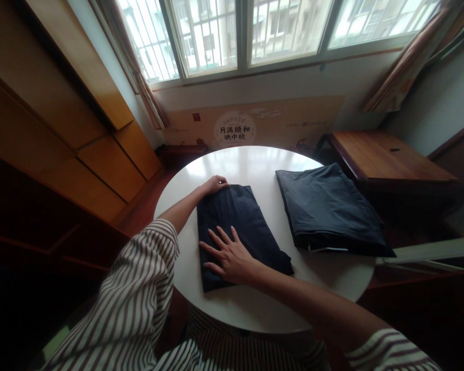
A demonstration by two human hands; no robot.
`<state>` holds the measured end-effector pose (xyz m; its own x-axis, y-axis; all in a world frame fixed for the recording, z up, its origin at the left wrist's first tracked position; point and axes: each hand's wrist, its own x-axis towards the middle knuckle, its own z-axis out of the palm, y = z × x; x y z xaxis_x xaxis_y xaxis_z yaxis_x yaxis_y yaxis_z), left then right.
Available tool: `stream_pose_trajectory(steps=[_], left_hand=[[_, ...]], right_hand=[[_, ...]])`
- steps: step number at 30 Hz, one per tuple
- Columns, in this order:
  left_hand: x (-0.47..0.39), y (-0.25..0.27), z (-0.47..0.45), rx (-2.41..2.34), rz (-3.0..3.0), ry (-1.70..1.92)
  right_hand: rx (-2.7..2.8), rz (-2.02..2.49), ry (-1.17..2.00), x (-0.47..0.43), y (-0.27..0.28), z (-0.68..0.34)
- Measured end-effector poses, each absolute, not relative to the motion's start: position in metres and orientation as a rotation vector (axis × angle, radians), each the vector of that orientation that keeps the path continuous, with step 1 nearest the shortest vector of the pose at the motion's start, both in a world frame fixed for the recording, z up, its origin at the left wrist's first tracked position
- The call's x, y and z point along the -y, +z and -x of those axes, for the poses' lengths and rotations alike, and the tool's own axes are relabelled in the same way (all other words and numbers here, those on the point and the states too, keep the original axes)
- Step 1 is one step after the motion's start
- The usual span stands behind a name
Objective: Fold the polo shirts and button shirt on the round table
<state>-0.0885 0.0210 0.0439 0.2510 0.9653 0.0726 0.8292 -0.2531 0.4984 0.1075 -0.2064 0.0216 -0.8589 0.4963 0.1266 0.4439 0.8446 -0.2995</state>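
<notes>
A folded dark navy garment (239, 208) lies flat on the round white table (251, 159); its exact kind does not show. At its far left corner, my left hand (216, 184) has its fingers closed on the top edge of the cloth. My right hand (232, 257) rests palm down on the near part of the same garment, fingers spread wide. To the right, apart from both hands, is a second folded dark garment (328, 206), larger and greyer-looking, with its right corner reaching past the table's rim.
A wooden table (386, 152) stands behind on the right. Wooden cabinets (112, 165) line the left side. Beyond the round table are a wall with a printed banner (255, 123) and barred windows (209, 36). A pale rail (429, 252) sits by the table's right edge.
</notes>
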Motion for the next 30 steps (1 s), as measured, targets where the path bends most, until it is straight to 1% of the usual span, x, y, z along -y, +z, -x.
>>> stream_pose_trajectory(steps=[2, 4, 7, 10, 15, 21, 26, 30], left_hand=[[-0.007, 0.043, 0.073, -1.647, -2.280, 0.569], [0.012, 0.038, 0.051, -1.546, -2.476, 0.561], [0.041, 0.025, 0.017, -1.324, -2.656, 0.345], [0.052, 0.015, -0.008, -1.343, -2.609, 0.145], [0.033, 0.015, -0.021, -1.489, -2.496, 0.073], [0.020, 0.024, -0.016, -1.537, -2.441, 0.152], [0.058, 0.033, 0.024, -1.685, -2.435, 0.212], [0.093, 0.026, 0.060, -1.854, -2.434, 0.160]], right_hand=[[2.827, 0.727, 0.390, 0.207, 0.023, -0.108], [2.833, 0.734, 0.391, 0.207, 0.024, -0.108], [2.839, 0.752, 0.399, 0.208, 0.025, -0.108], [2.840, 0.751, 0.415, 0.207, 0.023, -0.108], [2.841, 0.750, 0.425, 0.205, 0.018, -0.106], [2.850, 0.740, 0.404, 0.204, 0.015, -0.106], [2.849, 0.734, 0.359, 0.204, 0.016, -0.106], [2.840, 0.730, 0.335, 0.205, 0.018, -0.105]])
